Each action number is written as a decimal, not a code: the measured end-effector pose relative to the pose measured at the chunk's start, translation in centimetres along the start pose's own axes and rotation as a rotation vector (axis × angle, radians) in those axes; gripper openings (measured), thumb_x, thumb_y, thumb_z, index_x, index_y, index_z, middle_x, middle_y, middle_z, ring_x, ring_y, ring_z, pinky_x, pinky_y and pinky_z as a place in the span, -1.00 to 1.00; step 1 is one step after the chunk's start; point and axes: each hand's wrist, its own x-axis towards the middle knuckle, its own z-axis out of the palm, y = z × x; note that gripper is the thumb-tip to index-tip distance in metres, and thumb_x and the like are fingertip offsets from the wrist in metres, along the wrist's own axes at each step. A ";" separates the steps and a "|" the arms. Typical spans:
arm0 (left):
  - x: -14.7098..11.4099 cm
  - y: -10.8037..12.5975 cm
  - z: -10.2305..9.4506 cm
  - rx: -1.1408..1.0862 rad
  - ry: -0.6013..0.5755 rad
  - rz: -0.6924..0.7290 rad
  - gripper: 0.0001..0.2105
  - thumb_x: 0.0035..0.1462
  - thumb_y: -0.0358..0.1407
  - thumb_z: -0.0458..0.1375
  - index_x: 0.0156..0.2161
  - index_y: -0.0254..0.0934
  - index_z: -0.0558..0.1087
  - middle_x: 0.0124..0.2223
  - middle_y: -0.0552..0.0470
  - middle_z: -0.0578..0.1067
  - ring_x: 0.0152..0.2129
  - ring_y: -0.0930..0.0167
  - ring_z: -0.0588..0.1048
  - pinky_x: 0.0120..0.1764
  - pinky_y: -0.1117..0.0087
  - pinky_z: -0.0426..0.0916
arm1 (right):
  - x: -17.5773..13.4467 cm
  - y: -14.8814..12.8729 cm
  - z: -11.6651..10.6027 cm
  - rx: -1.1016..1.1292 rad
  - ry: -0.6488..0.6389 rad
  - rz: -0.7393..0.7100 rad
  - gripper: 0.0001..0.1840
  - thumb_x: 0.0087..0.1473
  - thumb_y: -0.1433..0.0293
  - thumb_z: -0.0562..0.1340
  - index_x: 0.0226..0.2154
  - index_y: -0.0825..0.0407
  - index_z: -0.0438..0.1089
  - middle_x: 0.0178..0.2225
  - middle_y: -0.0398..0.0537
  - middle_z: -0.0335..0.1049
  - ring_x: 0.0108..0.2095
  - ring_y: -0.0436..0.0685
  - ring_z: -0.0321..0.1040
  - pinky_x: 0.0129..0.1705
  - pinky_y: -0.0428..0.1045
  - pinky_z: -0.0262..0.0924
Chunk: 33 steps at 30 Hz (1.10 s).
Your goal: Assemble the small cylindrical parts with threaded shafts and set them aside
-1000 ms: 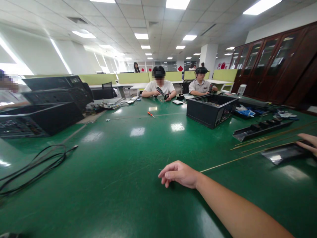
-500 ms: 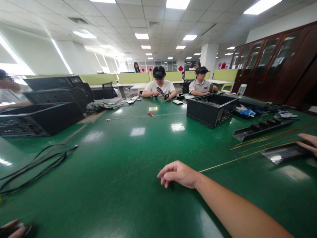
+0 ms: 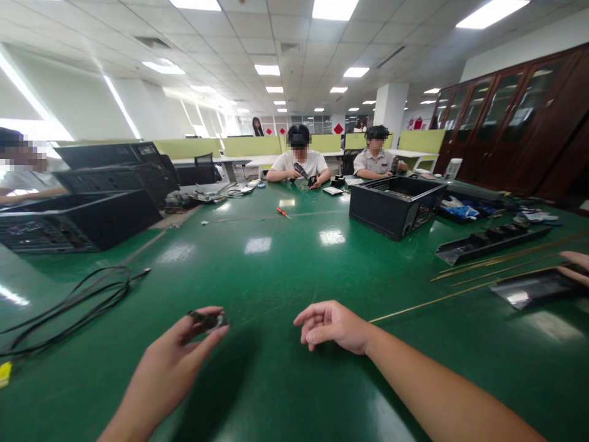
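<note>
My left hand (image 3: 172, 359) is raised above the green table (image 3: 271, 276), its thumb and fingers closed on a small dark part (image 3: 209, 320) with a shiny end. What kind of part it is, I cannot make out. Across from it, my right hand (image 3: 326, 328) lies on the table with its fingers loosely curved and apart, and nothing shows in it. A thin brass-coloured rod (image 3: 414, 308) runs from beside my right wrist off to the right.
Black cables (image 3: 99, 301) lie at the left, near an open computer case (image 3: 83, 224). Another black case (image 3: 396, 205) stands at the far right, and a screwdriver (image 3: 281, 212) lies mid-table. A co-worker's hand (image 3: 575, 264) touches a dark metal panel (image 3: 529, 287). Two people sit opposite.
My left hand has come up from the lower left corner toward the middle, carrying the small dark part. My right hand has barely moved.
</note>
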 end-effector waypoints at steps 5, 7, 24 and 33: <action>0.5 5.7 7.2 -0.138 -0.304 0.209 -0.67 0.13 -0.05 0.19 -0.06 -0.16 0.53 -0.04 0.00 0.58 -0.12 0.27 0.55 -0.06 0.28 0.47 | 0.1 0.4 0.0 -0.030 0.040 -0.030 -0.42 -0.30 0.51 0.48 -0.14 0.10 0.37 -0.38 -0.11 0.51 -0.48 -0.06 0.37 -0.35 -0.10 0.24; 0.4 6.1 8.7 -0.155 -0.338 0.245 -0.67 0.16 -0.12 0.19 0.01 -0.13 0.48 -0.02 0.01 0.57 -0.10 0.29 0.54 -0.03 0.27 0.45 | 0.1 0.4 0.0 -0.072 0.063 -0.054 -0.41 -0.31 0.56 0.45 -0.16 0.08 0.32 -0.35 -0.14 0.50 -0.47 -0.07 0.35 -0.35 -0.11 0.23; -0.6 3.5 9.1 -0.246 -0.336 0.370 -0.75 0.18 -0.23 0.20 -0.02 -0.12 0.47 -0.17 0.03 0.55 -0.22 0.37 0.52 -0.12 0.36 0.38 | -1.1 0.0 1.3 -0.619 0.224 -0.254 -0.59 -0.13 0.52 0.37 -0.17 0.01 0.36 -0.31 -0.14 0.43 -0.35 0.05 0.39 -0.24 -0.04 0.31; -0.7 3.5 9.5 -0.235 -0.320 0.264 -0.78 0.12 -0.24 0.23 -0.10 -0.17 0.47 -0.15 0.03 0.57 -0.19 0.33 0.52 -0.09 0.32 0.37 | -1.2 -0.2 1.4 -0.758 0.304 -0.310 -0.60 -0.11 0.48 0.36 -0.14 0.00 0.40 -0.28 -0.07 0.49 -0.30 0.10 0.43 -0.21 -0.02 0.31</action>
